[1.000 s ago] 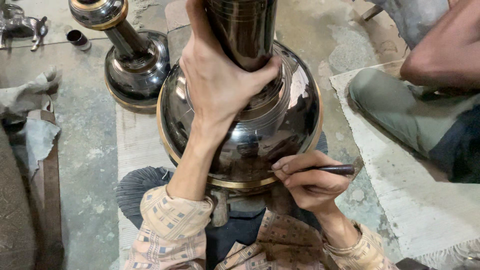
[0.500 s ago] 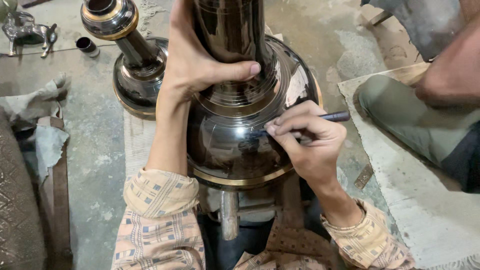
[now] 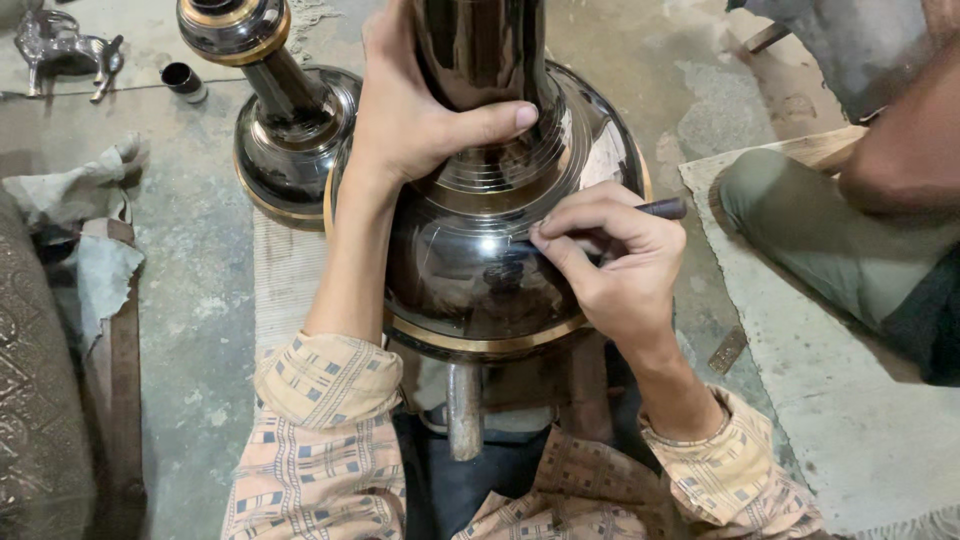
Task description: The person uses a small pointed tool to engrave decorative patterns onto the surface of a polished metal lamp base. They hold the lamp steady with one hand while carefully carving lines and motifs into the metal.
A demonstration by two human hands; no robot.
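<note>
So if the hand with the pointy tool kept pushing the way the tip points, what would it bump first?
Most likely the big dark vase: the right hand aims the tool at its shiny belly, the tip apparently already touching.

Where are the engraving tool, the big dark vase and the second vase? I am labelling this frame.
engraving tool (image 3: 662, 209): head view, on the dark handle end jutting past the right hand.
big dark vase (image 3: 470, 270): head view, on its shiny round belly.
second vase (image 3: 290, 130): head view, on its lower neck and shoulder.

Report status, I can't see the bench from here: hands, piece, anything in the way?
Left hand grips the vase neck. Right hand presses a pencil-like tool to its belly. Second vase stands behind-left, nothing blocking.
</note>
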